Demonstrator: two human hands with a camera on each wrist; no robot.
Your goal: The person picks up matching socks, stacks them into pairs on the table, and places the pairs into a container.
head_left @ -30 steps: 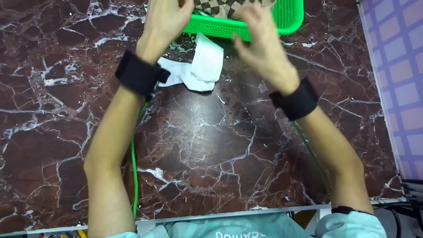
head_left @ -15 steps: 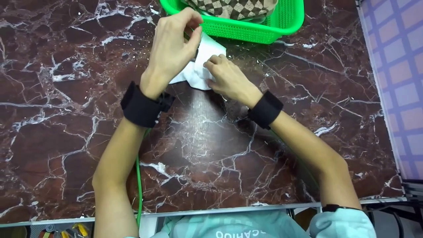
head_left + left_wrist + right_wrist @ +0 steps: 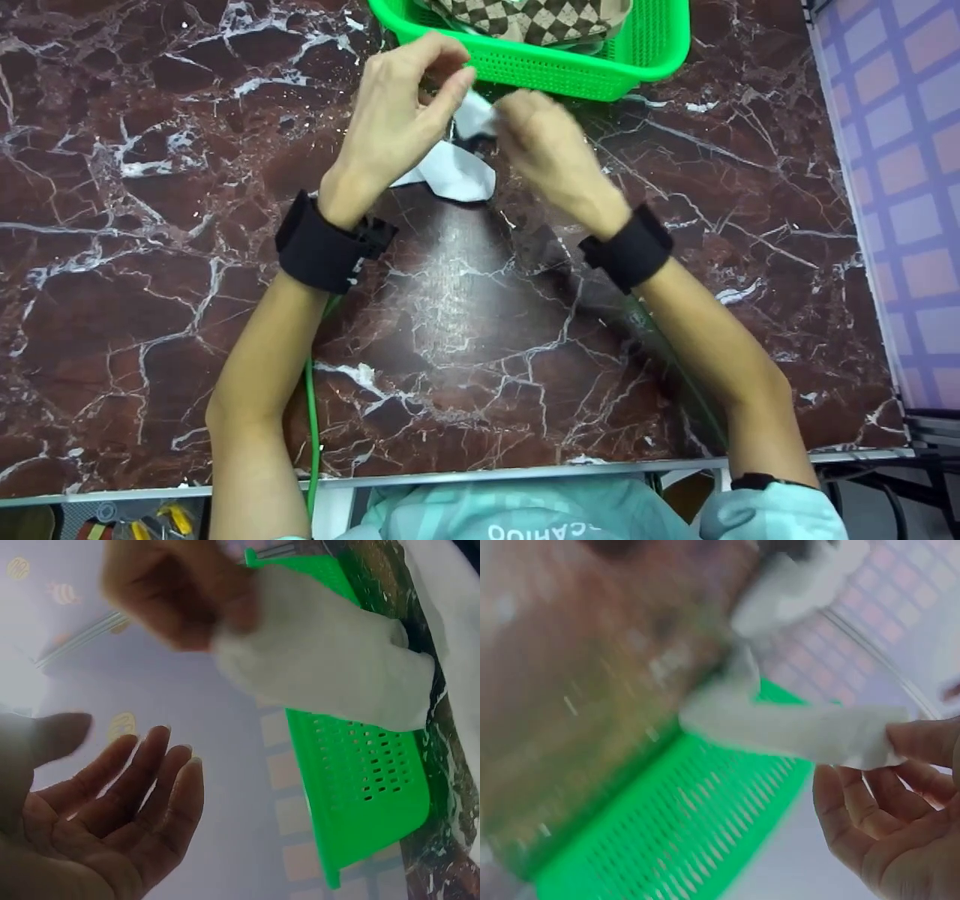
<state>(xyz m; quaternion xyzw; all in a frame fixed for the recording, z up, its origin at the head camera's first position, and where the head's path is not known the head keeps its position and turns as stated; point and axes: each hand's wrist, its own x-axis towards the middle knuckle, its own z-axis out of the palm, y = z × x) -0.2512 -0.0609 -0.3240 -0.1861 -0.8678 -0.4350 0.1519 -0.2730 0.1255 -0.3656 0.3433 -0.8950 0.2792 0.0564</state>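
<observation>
My right hand [image 3: 551, 154] pinches one end of a white sock [image 3: 322, 652] between thumb and fingers. Its held end is raised and its lower end reaches down to the tabletop in the left wrist view. More white sock fabric [image 3: 459, 174] lies on the table between my hands; I cannot tell whether it is a separate sock. Loosely bent, my left hand [image 3: 401, 120] hovers just left of the fabric and holds nothing. In the left wrist view its fingers [image 3: 176, 802] are spread a little apart from the thumb.
Just beyond my hands stands a green perforated basket [image 3: 555, 71] holding a brown-and-cream checkered item [image 3: 536, 19]. A pale checked panel [image 3: 892, 187] borders the dark marbled table [image 3: 480, 405] on the right. A green cable [image 3: 311, 435] runs along my left forearm.
My right hand has come back from over the basket, reached the white sock and lifted one end. My left hand has drawn slightly back toward me, away from the basket.
</observation>
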